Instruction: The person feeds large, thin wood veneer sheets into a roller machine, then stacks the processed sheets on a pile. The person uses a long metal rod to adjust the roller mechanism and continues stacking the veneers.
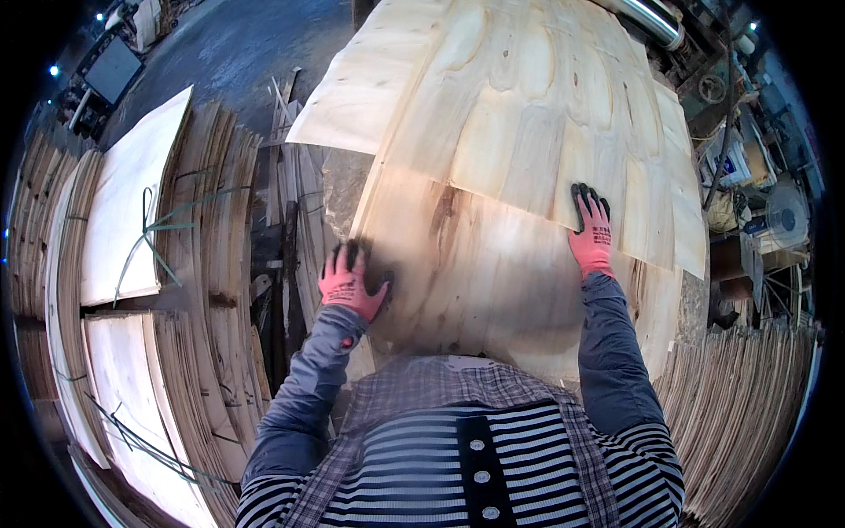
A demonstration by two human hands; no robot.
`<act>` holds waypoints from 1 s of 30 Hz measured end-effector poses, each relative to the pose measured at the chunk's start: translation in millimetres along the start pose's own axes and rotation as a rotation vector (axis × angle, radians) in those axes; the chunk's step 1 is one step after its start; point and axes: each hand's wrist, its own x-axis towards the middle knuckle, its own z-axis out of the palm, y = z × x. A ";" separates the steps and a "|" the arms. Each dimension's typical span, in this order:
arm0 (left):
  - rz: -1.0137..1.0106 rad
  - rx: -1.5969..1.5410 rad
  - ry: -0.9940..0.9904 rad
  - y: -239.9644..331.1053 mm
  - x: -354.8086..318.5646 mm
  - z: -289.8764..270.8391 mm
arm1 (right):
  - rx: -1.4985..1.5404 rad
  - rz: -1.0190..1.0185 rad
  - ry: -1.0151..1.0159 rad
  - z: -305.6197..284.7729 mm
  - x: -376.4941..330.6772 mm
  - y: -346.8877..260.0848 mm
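Wide sheets of pale wood veneer lie overlapping before me. The upper veneer sheet (546, 114) covers the far part, its near edge slanting across a lower veneer sheet (475, 264) with brown streaks. My left hand (350, 286), in a pink glove with dark fingertips, is open at the left edge of the lower sheet, thumb spread apart. On the right, my right hand (591, 231), gloved alike, rests open with its fingers extended flat over the upper sheet's near edge. Neither hand visibly grips anything; what lies under the left fingertips is hidden.
Tied bundles of veneer (132, 211) stand at the left, bound with green cord. Another veneer stack (739, 414) stands at the lower right. A metal roller (651, 22) is at the far right, with a fan (786, 214) nearer. Wood strips (286, 202) lie left of the sheets.
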 end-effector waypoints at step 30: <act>-0.044 -0.396 0.166 13.8 1.2 20.7 | 0.070 -0.028 -0.186 -47.5 7.1 -2.0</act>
